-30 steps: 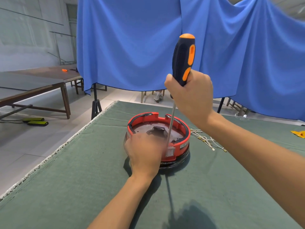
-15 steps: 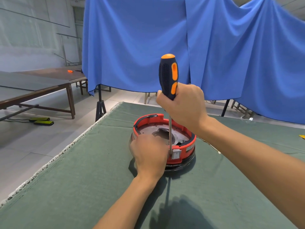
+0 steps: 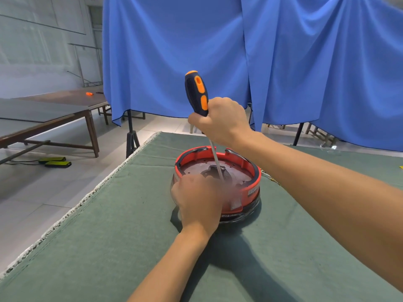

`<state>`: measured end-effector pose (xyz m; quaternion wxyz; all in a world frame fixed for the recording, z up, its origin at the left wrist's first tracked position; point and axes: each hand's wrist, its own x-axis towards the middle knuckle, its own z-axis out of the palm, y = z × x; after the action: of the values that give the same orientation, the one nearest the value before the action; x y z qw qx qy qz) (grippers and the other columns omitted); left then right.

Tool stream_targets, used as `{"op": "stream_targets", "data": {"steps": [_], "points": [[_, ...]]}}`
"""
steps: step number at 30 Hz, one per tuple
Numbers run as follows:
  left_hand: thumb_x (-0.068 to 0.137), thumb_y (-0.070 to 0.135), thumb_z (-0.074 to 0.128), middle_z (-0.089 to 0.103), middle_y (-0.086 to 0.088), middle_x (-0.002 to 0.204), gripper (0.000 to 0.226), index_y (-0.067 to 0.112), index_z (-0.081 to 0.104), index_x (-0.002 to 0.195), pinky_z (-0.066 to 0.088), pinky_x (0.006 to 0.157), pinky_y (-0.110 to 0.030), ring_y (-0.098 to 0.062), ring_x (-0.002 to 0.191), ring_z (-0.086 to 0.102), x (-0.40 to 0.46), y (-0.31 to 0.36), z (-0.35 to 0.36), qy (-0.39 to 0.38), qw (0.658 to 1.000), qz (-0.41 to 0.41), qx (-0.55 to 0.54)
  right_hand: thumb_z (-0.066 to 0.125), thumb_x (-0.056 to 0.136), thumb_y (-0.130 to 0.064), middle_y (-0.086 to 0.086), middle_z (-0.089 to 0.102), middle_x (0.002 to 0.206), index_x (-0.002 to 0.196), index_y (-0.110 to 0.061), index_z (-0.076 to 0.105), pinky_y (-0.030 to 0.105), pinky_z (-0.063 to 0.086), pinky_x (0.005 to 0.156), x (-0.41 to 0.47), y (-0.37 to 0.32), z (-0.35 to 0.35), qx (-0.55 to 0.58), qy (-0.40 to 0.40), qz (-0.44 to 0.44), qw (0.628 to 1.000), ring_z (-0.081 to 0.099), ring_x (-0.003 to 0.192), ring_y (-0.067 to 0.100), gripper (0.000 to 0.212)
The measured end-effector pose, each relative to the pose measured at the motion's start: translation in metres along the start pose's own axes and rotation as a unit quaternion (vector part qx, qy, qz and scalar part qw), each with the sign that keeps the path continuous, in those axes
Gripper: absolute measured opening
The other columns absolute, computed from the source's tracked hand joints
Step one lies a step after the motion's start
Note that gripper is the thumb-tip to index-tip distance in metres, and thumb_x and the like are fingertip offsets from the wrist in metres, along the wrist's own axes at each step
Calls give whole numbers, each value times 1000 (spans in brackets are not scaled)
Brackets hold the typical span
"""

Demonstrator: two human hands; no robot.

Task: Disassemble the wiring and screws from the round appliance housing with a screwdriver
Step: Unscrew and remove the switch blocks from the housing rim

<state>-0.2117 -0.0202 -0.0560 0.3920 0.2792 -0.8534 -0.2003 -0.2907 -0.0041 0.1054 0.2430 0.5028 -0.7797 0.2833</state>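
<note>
A round red appliance housing [image 3: 253, 168] with a black base sits on the green table cover [image 3: 109, 236]. My left hand [image 3: 197, 200] is blurred and rests on the housing's near left rim, gripping it. My right hand [image 3: 220, 120] is closed around the black and orange screwdriver [image 3: 197, 92], held above the housing. The handle leans to the left and the steel shaft slants down into the housing's inside. The tip is hidden by blur next to my left hand. Thin loose wires [image 3: 270, 178] lie on the cover just right of the housing.
A blue cloth [image 3: 283, 62] hangs across the back on black stands [image 3: 130, 138]. Wooden tables [image 3: 54, 112] stand at the left over a tiled floor, with two yellow-green blocks [image 3: 55, 161] beneath. The cover's frayed left edge [image 3: 87, 192] runs diagonally.
The screwdriver has tipped from upright so its handle leans left, and the shaft has moved deeper towards the housing's middle. My left hand stays on the rim, blurred by motion.
</note>
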Motion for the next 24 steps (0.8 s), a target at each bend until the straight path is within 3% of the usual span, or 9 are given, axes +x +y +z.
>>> {"op": "stream_targets", "data": {"steps": [3, 6, 9, 12, 14, 16, 20, 24], "points": [[89, 17, 49, 59, 5, 80, 22, 19, 56, 68, 30, 99, -50, -21, 96, 48, -1, 0, -1, 9, 1000, 4, -6, 50, 72, -45, -1, 41, 50, 53, -16, 35, 26, 27, 48, 0, 0, 0, 16, -8, 14, 1000, 36, 50, 20, 38], [88, 22, 35, 62, 0, 80, 31, 16, 59, 70, 39, 92, -50, -24, 91, 53, -4, 1, -2, 40, 999, 33, 13, 45, 65, -44, 6, 52, 50, 53, -14, 39, 27, 29, 47, -7, 2, -11, 56, 24, 31, 998, 39, 49, 20, 33], [89, 32, 24, 59, 4, 88, 37, 19, 57, 77, 32, 98, -44, -19, 98, 49, -6, 1, -3, 22, 999, 31, 2, 50, 70, -40, -6, 45, 39, 47, -15, 36, 27, 29, 45, -18, 8, -31, 101, 78, 54, 990, 40, 43, 14, 37], [90, 33, 27, 61, 3, 94, 39, 20, 63, 89, 29, 104, -46, -20, 100, 49, -7, 4, -8, 44, 998, 51, -3, 54, 74, -35, -3, 49, 42, 46, -15, 37, 37, 48, 53, -31, 16, -52, 168, 154, 87, 970, 62, 58, 30, 38], [90, 29, 35, 62, 0, 96, 33, 17, 65, 94, 32, 102, -46, -20, 100, 48, -8, 6, -13, 81, 992, 96, -15, 54, 73, -36, 5, 53, 45, 49, -9, 40, 45, 52, 60, -42, 23, -66, 204, 217, 105, 949, 62, 61, 37, 39], [88, 28, 43, 62, -2, 97, 28, 14, 67, 96, 35, 95, -39, -18, 97, 47, -10, 5, -17, 98, 981, 167, -29, 53, 73, -40, 4, 58, 47, 52, -5, 47, 45, 53, 60, -57, 33, -78, 221, 265, 132, 929, 60, 56, 31, 41], [82, 28, 61, 62, -1, 98, 19, 17, 69, 95, 40, 86, -34, -20, 94, 53, -20, 8, -19, 71, 957, 282, 20, 54, 75, -47, -11, 57, 44, 55, -8, 55, 28, 46, 57, -101, 54, -87, 275, 341, 202, 876, 53, 46, 8, 44], [70, 20, 75, 64, -4, 98, 28, 14, 68, 96, 48, 82, -38, -26, 92, 59, -28, 16, -15, 46, 944, 317, 79, 59, 77, -44, -11, 56, 45, 51, -22, 60, 16, 41, 50, -142, 68, -75, 367, 413, 311, 773, 50, 43, 3, 34]]}}
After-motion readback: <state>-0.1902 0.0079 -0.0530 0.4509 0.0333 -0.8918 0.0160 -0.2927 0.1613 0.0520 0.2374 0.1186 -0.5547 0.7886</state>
